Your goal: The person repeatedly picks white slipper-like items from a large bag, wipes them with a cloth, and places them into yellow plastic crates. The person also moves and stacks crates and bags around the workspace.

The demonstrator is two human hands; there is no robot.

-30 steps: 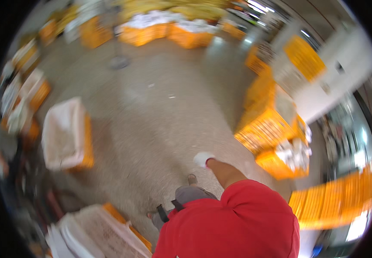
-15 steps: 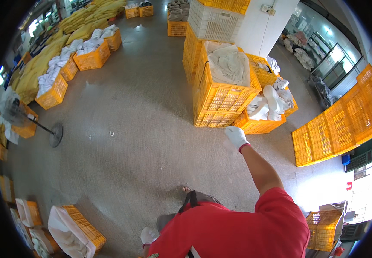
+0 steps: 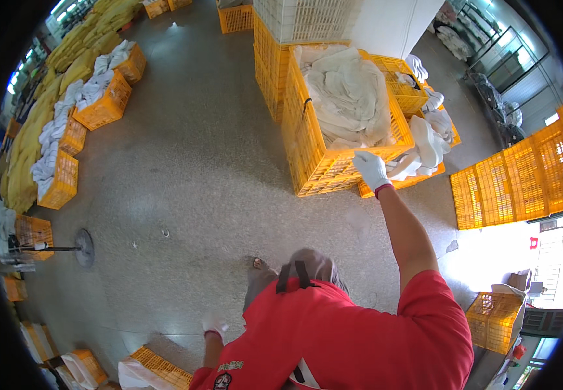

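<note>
My right hand [image 3: 371, 170], in a white glove, reaches out in front of the near corner of a tall yellow crate [image 3: 340, 170]. Its fingers look stretched out with nothing in them; whether they touch the crate's slats I cannot tell. Crumpled whitish translucent fabric [image 3: 346, 91] fills this crate. Beside my right hand, a lower crate [image 3: 404, 184] holds white, sole-shaped pieces [image 3: 428, 144]. My left hand [image 3: 215, 325], also gloved in white, hangs low at my left side over the floor. Motion blurs its fingers.
Stacked crates [image 3: 301, 18] stand behind the fabric-filled one, against a white pillar [image 3: 395, 26]. A long row of nested yellow crates [image 3: 522, 175] lies at right. Crates of white pieces [image 3: 104, 104] and yellow sacks [image 3: 77, 68] line the left, near a stand fan's base [image 3: 84, 248].
I have come closer to the crate stack, which looms larger. My right hand has risen from the crate's foot to its front corner. My left hand has swung forward.
</note>
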